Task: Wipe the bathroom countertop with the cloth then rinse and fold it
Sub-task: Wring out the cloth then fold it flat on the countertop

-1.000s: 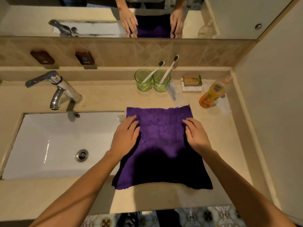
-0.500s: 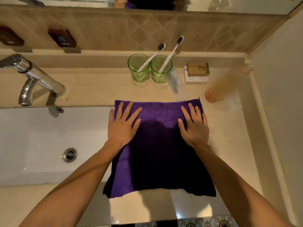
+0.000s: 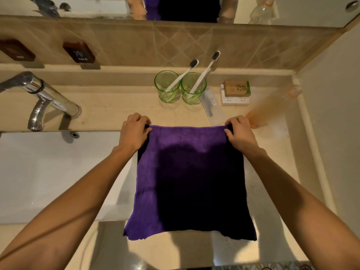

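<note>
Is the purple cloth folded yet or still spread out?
Spread out. The purple cloth lies flat on the countertop, both hands pinching its far corners.

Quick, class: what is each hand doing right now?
Left hand: closed, pinching the purple cloth at its far left corner.
Right hand: closed, pinching its far right corner.

A beige stone desk (image 3: 109,110) ran along a tiled backsplash (image 3: 175,43) with a diamond pattern, under a mirror (image 3: 292,10). A white sink basin (image 3: 48,172) sat at the left beneath a chrome faucet (image 3: 44,98). Two dark plaques (image 3: 78,52), marked hot and cold, hung on the tiles. A plain wall (image 3: 335,114) closed the right side. Warm, dim light fell over everything, and patterned floor tile (image 3: 263,266) showed at the bottom edge.
</note>
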A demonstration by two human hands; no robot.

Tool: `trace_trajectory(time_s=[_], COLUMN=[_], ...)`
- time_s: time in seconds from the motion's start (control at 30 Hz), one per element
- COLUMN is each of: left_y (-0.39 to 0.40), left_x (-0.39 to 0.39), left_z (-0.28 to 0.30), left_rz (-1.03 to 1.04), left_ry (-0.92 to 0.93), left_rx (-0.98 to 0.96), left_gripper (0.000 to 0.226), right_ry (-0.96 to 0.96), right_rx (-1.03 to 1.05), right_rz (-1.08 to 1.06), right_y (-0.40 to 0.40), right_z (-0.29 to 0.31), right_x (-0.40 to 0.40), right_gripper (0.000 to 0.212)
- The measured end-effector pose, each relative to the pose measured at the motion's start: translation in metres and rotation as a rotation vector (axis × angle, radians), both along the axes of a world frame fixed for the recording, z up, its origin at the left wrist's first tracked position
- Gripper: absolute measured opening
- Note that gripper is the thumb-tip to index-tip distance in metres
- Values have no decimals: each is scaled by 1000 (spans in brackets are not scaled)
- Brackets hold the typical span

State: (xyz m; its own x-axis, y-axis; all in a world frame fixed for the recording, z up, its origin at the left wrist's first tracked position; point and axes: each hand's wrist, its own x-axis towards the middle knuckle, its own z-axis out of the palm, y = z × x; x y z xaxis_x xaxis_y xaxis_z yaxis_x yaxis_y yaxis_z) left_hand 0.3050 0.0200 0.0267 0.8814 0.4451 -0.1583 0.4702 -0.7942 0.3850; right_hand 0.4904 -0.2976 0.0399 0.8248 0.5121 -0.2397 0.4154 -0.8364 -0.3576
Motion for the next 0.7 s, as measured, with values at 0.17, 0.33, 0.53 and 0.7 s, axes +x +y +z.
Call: trace_trajectory(time_s=[0.17, 0.33, 0.53, 0.7], left_y=[7, 12, 22, 30], left_x=[5, 3, -6, -6], left_z=[5, 6, 36, 75], left_rz=[49, 99, 150, 127], left_ry=[111, 106, -24, -100], left_rx=[9, -171, -502, -477], left_gripper=[27, 21, 18, 21], right_ry=[75, 98, 80, 49], right_rx=[-140, -179, -30, 71], right_rz=[0, 50, 44, 37], right_y=[0, 1, -4, -7], right_z=[8, 7, 34, 66], right_x=[14, 14, 23, 28], right_gripper=[23, 13, 11, 14])
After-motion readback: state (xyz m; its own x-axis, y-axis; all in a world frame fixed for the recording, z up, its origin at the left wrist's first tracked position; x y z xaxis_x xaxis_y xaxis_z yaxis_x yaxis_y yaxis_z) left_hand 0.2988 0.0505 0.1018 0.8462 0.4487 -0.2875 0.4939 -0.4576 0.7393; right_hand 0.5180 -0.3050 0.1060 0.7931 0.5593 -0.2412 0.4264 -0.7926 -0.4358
